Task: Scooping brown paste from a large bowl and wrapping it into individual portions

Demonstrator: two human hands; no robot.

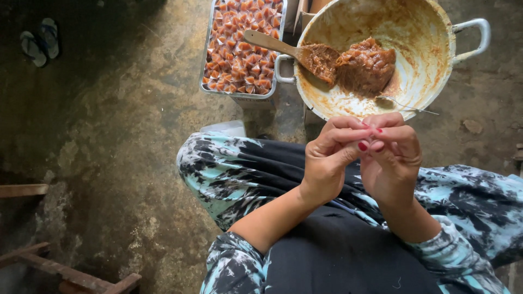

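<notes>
Low in the frame, a lap in black and blue-white mottled cloth (239, 174) lies nearest, and above it, right of centre, the left hand (329, 158) and right hand (392, 158) meet, fingers curled and fingertips pinched together on something too small to make out. Just above them at upper right sits a pan (430, 60) holding a brown lump (365, 68), a wooden spoon (289, 50) and a thin metal spoon (406, 105); left of it, a tray (207, 60) of wrapped sweets (242, 49).
</notes>
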